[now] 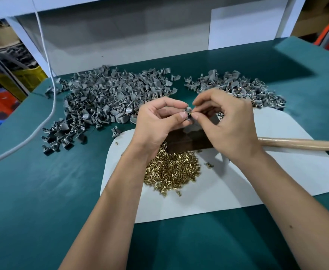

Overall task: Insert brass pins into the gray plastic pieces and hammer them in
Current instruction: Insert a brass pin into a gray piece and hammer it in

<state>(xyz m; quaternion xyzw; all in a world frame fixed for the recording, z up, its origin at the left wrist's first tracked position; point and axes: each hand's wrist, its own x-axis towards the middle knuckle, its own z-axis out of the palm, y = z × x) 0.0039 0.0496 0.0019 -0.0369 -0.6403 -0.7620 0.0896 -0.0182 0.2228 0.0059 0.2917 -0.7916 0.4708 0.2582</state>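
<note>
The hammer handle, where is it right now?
In the head view, the hammer handle lies on the white mat at the right, behind the right hand.

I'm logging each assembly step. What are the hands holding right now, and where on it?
The left hand pinches a gray piece by its sides. The right hand pinches at its right edge, probably holding a pin, too small to confirm.
</note>
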